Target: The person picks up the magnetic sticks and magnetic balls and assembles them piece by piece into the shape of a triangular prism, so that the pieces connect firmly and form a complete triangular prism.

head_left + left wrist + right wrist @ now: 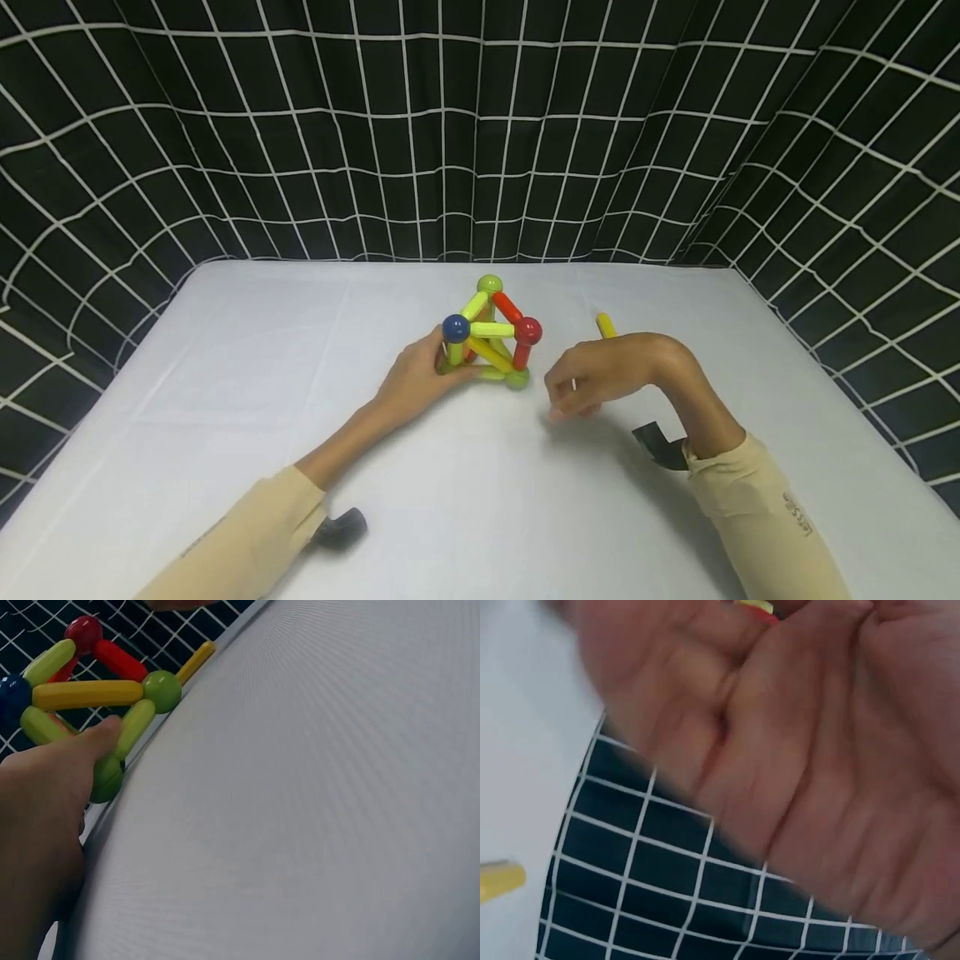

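Observation:
A ball-and-rod building frame (pixel 492 330) stands on the white table, made of coloured rods joined at balls. Its blue ball (pixel 456 328) is at the left, a red ball (pixel 528 331) at the right and a green ball (pixel 490 285) on top. My left hand (pixel 412 379) grips the lower left corner; in the left wrist view the thumb lies along a green rod (pixel 136 729). To the right of the frame, apart from it, my right hand (pixel 603 373) hovers with loosely bent fingers and nothing visible in them. Its palm fills most of the right wrist view.
A loose yellow rod (pixel 606 325) lies on the table (pixel 480 500) just behind my right hand, partly hidden by it. Dark cloth (pixel 420 133) with a white grid surrounds the table at the back and sides. Dark wrist mounts (pixel 341 529) stick out by both sleeves.

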### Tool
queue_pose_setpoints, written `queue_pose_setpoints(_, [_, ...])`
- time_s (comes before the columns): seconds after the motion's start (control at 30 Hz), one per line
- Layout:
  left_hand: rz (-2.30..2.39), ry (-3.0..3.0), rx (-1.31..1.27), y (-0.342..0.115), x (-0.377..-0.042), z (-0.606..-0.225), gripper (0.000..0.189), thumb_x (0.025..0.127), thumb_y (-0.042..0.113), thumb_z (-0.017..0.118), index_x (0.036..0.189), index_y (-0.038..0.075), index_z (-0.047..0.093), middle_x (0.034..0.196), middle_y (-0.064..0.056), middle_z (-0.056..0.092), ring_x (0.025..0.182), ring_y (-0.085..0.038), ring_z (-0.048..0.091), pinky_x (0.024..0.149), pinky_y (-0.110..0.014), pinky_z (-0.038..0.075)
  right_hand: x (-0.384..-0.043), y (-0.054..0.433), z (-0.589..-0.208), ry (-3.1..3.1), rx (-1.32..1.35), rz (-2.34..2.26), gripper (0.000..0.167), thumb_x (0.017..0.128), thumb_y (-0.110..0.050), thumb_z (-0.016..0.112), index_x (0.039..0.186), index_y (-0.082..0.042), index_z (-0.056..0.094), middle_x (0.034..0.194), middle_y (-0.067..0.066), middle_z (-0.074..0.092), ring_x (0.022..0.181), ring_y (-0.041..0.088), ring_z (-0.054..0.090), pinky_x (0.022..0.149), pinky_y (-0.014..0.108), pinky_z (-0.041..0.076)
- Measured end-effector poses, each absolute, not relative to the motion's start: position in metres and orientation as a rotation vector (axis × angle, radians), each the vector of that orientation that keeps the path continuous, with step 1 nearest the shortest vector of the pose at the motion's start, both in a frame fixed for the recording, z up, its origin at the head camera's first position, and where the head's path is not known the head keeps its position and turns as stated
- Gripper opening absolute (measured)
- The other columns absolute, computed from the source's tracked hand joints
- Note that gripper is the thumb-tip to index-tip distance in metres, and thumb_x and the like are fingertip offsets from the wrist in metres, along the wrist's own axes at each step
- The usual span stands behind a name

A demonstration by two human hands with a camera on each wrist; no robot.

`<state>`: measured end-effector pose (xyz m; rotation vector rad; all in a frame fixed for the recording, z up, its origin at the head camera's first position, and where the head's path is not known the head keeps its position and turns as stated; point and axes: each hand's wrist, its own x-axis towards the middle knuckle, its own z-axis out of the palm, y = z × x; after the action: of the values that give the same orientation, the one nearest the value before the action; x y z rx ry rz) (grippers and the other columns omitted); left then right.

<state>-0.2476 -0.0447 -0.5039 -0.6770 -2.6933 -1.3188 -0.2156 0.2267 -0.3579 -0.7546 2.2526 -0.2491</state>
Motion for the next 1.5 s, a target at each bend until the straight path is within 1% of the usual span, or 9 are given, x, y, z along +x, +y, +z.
queue_pose_setpoints(0.2, [-1.348, -2.63, -0.569, -0.047, -0.249, -0.501, 0.048, 0.087, 0.038, 0.086, 0.109, 0.013, 0.051, 0.072, -0.001, 0.05, 0.066, -0.013, 0.044, 0.06, -0.022, 0.033, -0.229, 0.226, -0.372, 2.403, -0.721, -0.189, 0.064, 0.1, -0.034, 0.071, 0.153, -0.01, 0.046, 0.123, 0.008, 0.07, 0.108, 0.019, 0.065, 0.101, 0.047, 0.056])
queue_pose_setpoints(0.3, [-1.34, -2.651, -0.592, -0.047, -0.251, -0.502, 0.045, 0.091, 0.037, 0.082, 0.115, 0.013, 0.052, 0.079, -0.003, 0.058, 0.071, -0.015, 0.049, 0.064, -0.023, 0.039, -0.231, 0.221, -0.38, 2.344, -0.766, -0.235, 0.061, 0.1, -0.032, 0.07, 0.152, -0.01, 0.047, 0.129, 0.007, 0.068, 0.112, 0.02, 0.064, 0.103, 0.043, 0.056])
queue_pose_setpoints(0.57, [-1.494, -2.719, -0.923, -0.049, -0.252, -0.503, 0.059, 0.108, 0.047, 0.051, 0.155, 0.016, 0.032, 0.135, -0.006, 0.072, 0.116, -0.025, 0.07, 0.101, -0.05, 0.055, -0.224, 0.205, -0.39, 2.211, -0.822, -0.296, 0.063, 0.102, -0.033, 0.067, 0.159, -0.018, 0.042, 0.087, -0.001, 0.063, 0.081, 0.013, 0.06, 0.082, 0.029, 0.049])
queue_pose_setpoints(0.8, [-1.221, -2.747, -1.028, -0.047, -0.254, -0.505, 0.054, 0.095, 0.05, 0.073, 0.141, 0.024, 0.061, 0.126, 0.0, 0.072, 0.114, -0.019, 0.063, 0.099, -0.042, 0.052, -0.218, 0.194, -0.391, 2.179, -0.799, -0.282, 0.086, 0.102, -0.04, 0.066, 0.169, -0.021, 0.015, 0.073, -0.006, 0.054, 0.066, 0.009, 0.054, 0.069, 0.025, 0.041])
queue_pose_setpoints(0.93, [-1.344, -2.709, -0.958, -0.045, -0.253, -0.502, 0.042, 0.098, 0.035, 0.073, 0.135, 0.017, 0.065, 0.128, -0.004, 0.073, 0.118, -0.022, 0.066, 0.106, -0.046, 0.053, -0.216, 0.209, -0.373, 2.184, -0.875, -0.301, 0.061, 0.104, -0.037, 0.064, 0.158, -0.015, 0.044, 0.089, -0.006, 0.059, 0.082, 0.009, 0.056, 0.077, 0.026, 0.046])
queue_pose_setpoints(1.03, [-1.381, -2.7, -0.942, -0.045, -0.254, -0.501, 0.042, 0.098, 0.03, 0.073, 0.135, 0.013, 0.065, 0.129, -0.006, 0.073, 0.121, -0.024, 0.067, 0.108, -0.047, 0.054, -0.217, 0.231, -0.356, 2.175, -0.877, -0.35, 0.031, 0.106, -0.034, 0.06, 0.123, -0.01, 0.069, 0.093, -0.004, 0.064, 0.089, 0.012, 0.061, 0.083, 0.029, 0.051])
queue_pose_setpoints(1.13, [-1.382, -2.699, -0.945, -0.045, -0.255, -0.501, 0.041, 0.097, 0.03, 0.074, 0.134, 0.013, 0.065, 0.127, -0.005, 0.073, 0.12, -0.023, 0.067, 0.107, -0.044, 0.055, -0.22, 0.253, -0.344, 2.244, -0.782, -0.37, 0.026, 0.106, -0.033, 0.059, 0.099, -0.009, 0.068, 0.084, 0.001, 0.065, 0.081, 0.016, 0.063, 0.08, 0.032, 0.052])
queue_pose_setpoints(1.33, [-1.402, -2.686, -0.949, -0.047, -0.254, -0.502, 0.041, 0.092, 0.035, 0.081, 0.126, 0.018, 0.065, 0.098, 0.001, 0.07, 0.091, -0.018, 0.06, 0.081, -0.031, 0.052, -0.236, 0.277, -0.355, 2.611, -0.369, -0.097, 0.041, 0.104, -0.031, 0.063, 0.13, 0.0, 0.061, 0.099, 0.01, 0.069, 0.091, 0.026, 0.066, 0.086, 0.048, 0.055])
queue_pose_setpoints(1.5, [-1.426, -2.682, -0.971, -0.048, -0.254, -0.505, 0.046, 0.088, 0.037, 0.084, 0.127, 0.02, 0.065, 0.094, 0.003, 0.069, 0.086, -0.016, 0.06, 0.074, -0.026, 0.05, -0.254, 0.284, -0.383, 2.67, -0.118, 0.118, 0.03, 0.102, -0.026, 0.065, 0.109, 0.003, 0.058, 0.085, 0.009, 0.056, 0.081, 0.026, 0.056, 0.077, 0.045, 0.053])
